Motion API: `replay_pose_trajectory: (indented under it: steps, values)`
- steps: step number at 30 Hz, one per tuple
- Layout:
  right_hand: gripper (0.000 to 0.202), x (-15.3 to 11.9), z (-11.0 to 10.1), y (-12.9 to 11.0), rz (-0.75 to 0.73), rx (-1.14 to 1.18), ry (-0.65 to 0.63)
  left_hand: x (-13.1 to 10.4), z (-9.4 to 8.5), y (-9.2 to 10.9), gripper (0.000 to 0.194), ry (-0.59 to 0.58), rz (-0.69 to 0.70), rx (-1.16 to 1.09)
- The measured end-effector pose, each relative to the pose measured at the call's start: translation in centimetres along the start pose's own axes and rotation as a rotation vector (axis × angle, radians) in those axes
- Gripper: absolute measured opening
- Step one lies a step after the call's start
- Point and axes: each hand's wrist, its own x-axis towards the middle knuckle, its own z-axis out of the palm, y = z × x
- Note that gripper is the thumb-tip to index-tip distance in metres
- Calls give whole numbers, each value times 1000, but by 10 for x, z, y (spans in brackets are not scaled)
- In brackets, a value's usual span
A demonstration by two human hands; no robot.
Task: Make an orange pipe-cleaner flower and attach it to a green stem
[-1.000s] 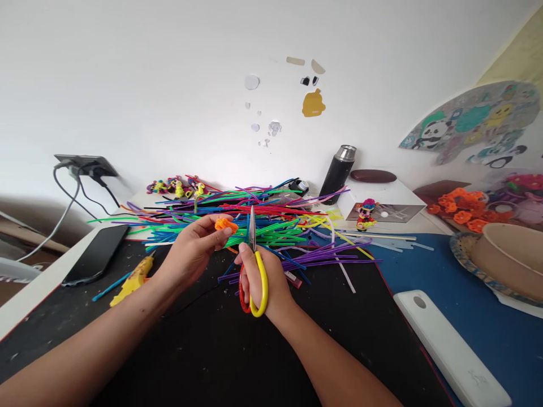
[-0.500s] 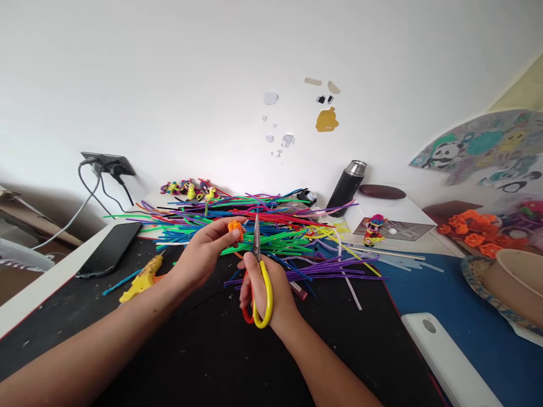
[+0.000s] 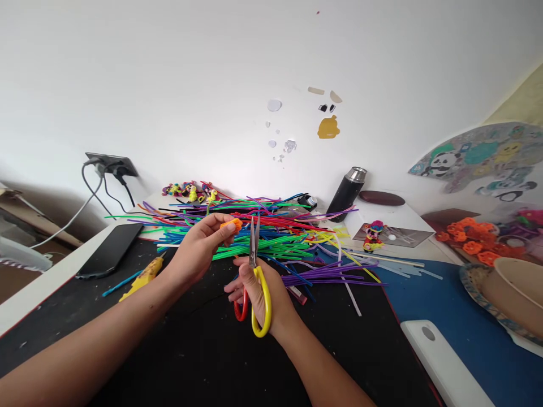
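Observation:
My left hand (image 3: 202, 244) pinches a small orange piece (image 3: 232, 225) between thumb and fingers, left of the scissor tips. In my right hand (image 3: 265, 288) are scissors (image 3: 253, 249) with one yellow and one red handle loop, blades pointing up and slightly parted. The blades do not touch the orange piece. Behind both hands lies a wide pile of coloured pipe cleaners (image 3: 275, 244) in green, blue, red, yellow and purple.
A yellow glue gun (image 3: 144, 278) and a black phone (image 3: 109, 250) lie at the left. Behind stand a black flask (image 3: 345, 195) and a small figure (image 3: 374, 236). Orange pieces (image 3: 469, 237), a bowl (image 3: 517, 288) and a white device (image 3: 445, 362) are at the right.
The scissor blades have parted a little, with the red loop moving left. My left hand has turned the orange piece and moved it slightly left.

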Motion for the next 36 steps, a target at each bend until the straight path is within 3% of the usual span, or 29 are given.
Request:
replay_pose_trajectory:
  steps: [14,36]
  values:
    - [80,-11,-3,-16,9,-378,11,-7,0,0,42,-46,40,185]
    - [54,-13,2,-24,36,-497,49,-10,3,-1,47,-51,15,297]
